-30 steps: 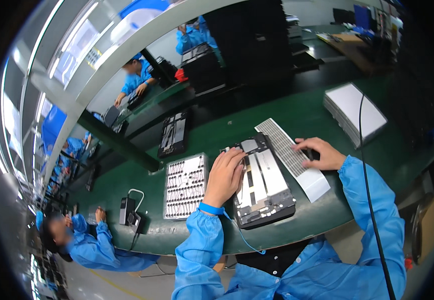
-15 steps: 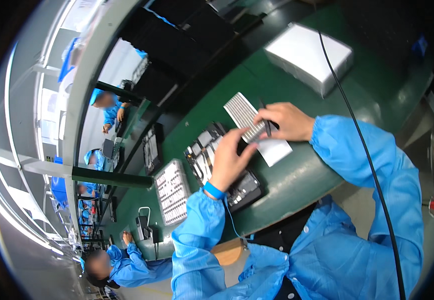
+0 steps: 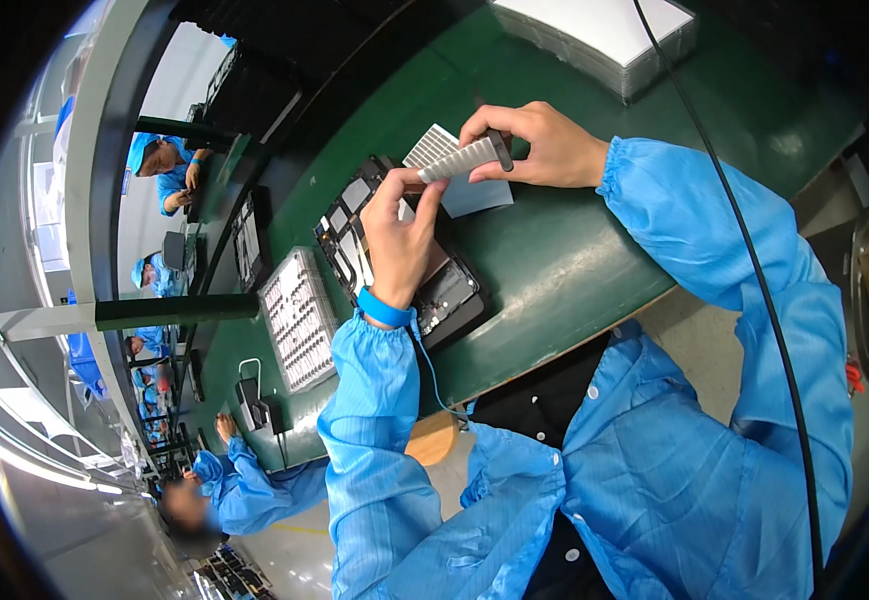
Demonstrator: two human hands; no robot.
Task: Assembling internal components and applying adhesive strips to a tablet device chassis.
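A pale grey ribbed strip [image 3: 460, 160] is stretched between my hands, raised over the bench. My left hand [image 3: 400, 225] pinches its left end between thumb and fingers. At the other end, the thumb and fingers of my right hand [image 3: 545, 145] close around a slim dark tool [image 3: 500, 151], whose kind I cannot make out, against the strip. Behind lies a white sheet with silvery bars [image 3: 433, 143]; whether the strip belongs to it I cannot tell. A pale paper [image 3: 480, 197] shows underneath. Below my left hand sits an opened black electronic device [image 3: 450, 300], partly covered.
A clear tray of small parts [image 3: 300, 320] stands left of the device. A stack of white sheets [image 3: 605, 40] is at the far right. A black cable [image 3: 730, 210] hangs across the view. A wristband cord [image 3: 430, 370] trails from my left wrist. Co-workers sit along the left.
The ribbed strip is now lifted and angled between both hands. My left fingers have closed from a looser spread into a pinch. The whole view has shifted, with bench items appearing farther left and up.
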